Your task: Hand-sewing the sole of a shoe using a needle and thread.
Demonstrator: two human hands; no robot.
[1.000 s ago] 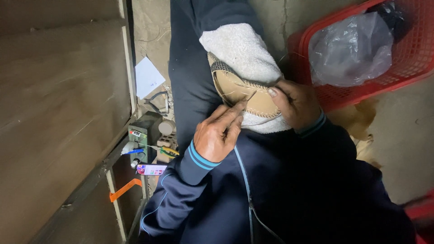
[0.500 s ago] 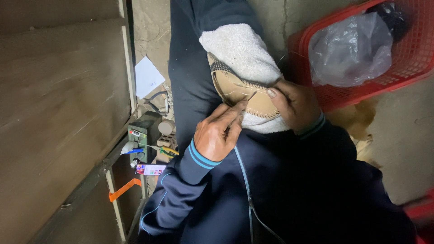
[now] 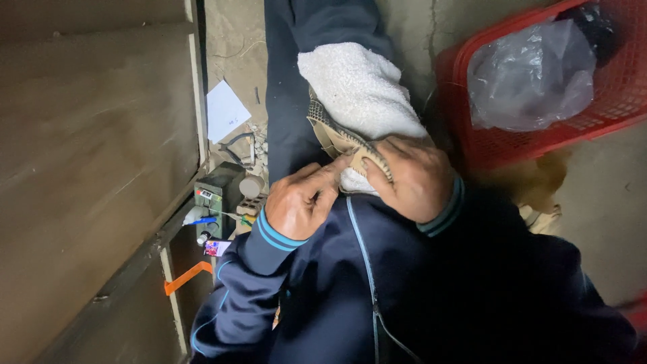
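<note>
A tan shoe sole (image 3: 337,138) with a dark patterned rim lies tilted on a white fleecy cloth (image 3: 357,91) draped over my knee. My right hand (image 3: 414,178) covers the sole's near end and grips it. My left hand (image 3: 303,202), fingers curled, pinches the sole's near edge, with its fingertips meeting those of the right hand. Both sleeves are dark blue with light blue cuff stripes. The part of the sole under my right hand is hidden.
A red plastic basket (image 3: 606,114) holding a clear plastic bag (image 3: 532,77) sits on the floor at the right. At the left are a wooden panel (image 3: 87,168), a small green device (image 3: 216,195), a white paper (image 3: 226,111), an orange strip (image 3: 187,277) and small clutter.
The sole has turned from lying face-up to nearly edge-on. My right hand has slid further over it, and my left hand has shifted slightly towards its edge.
</note>
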